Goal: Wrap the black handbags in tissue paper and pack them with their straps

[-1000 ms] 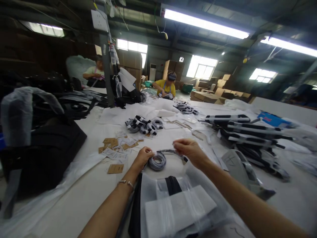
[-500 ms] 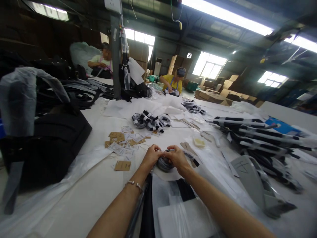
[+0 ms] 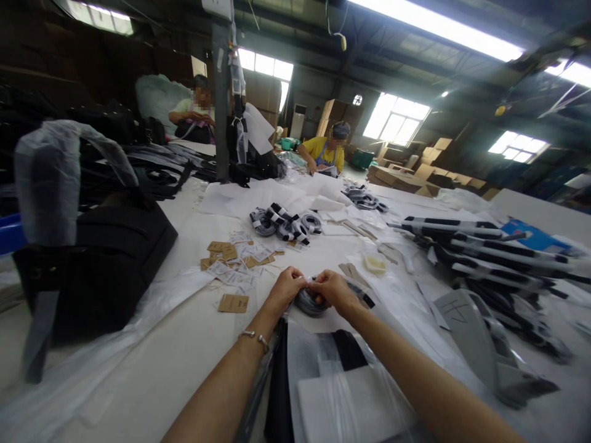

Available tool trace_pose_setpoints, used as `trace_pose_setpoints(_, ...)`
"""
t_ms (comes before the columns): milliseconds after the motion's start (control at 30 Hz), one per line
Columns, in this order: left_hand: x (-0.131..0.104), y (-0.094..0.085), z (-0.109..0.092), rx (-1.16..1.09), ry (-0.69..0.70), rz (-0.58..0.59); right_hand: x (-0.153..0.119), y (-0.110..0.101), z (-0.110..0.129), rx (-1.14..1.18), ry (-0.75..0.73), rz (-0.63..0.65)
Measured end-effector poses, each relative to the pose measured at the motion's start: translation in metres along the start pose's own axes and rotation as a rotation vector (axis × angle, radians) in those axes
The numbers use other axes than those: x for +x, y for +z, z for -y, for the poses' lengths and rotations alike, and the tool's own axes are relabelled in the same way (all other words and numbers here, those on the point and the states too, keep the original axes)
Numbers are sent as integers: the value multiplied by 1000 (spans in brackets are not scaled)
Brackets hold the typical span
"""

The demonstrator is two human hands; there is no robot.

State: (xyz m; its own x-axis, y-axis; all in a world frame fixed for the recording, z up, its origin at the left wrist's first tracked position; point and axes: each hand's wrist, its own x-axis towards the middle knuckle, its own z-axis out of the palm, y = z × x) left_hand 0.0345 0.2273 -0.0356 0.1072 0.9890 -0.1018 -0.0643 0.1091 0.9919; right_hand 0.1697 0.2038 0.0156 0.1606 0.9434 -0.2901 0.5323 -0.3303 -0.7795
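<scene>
A coiled grey-and-black strap [image 3: 310,304] lies on the table in front of me. My left hand [image 3: 289,286] pinches at its upper left side, with the fingers closed. Close beside it, my right hand [image 3: 333,289] grips the coil's upper right, its fingertips almost meeting the left ones. What exactly sits between the fingertips is too small to make out. The strap's dark free end [image 3: 367,299] sticks out to the right, past my right hand. Below my wrists lies a plastic-wrapped black and white piece [image 3: 341,394].
Brown cardboard tags [image 3: 233,303] and several paper labels lie left of my hands. A black bag [image 3: 106,264] stands at the left. Further back sit several coiled straps [image 3: 286,224]. Wrapped black parts [image 3: 498,246] and a grey tape dispenser [image 3: 475,332] are on the right. Two people work beyond the table.
My hands stay at the coil, with the right fingers drawn slightly closer to the left ones. The whole view has shifted a little. A co-worker at the back has raised their hands.
</scene>
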Motion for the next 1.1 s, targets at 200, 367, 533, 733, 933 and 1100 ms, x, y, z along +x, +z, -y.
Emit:
trace_pose_setpoints(200,0,-1,-1,-5,-2,11,2,-9,-6,-177,-104,-22)
trace_pose_setpoints(367,0,-2,0,-4,-4,9,-3,-21,-6,-744,-660,-162)
trace_pose_setpoints(533,1,-2,-1,1,-36,-21,-4,-24,2,-1028,-928,-101)
trace_pose_setpoints(733,-3,-5,-7,37,-88,27,4,-20,23,-1122,-717,137)
trace_pose_setpoints(933,-4,-7,-15,107,-137,57,16,-15,39,-1093,-645,209)
trace_pose_setpoints(1100,-7,-6,-23,136,-138,84,-30,-73,51,-803,-661,52)
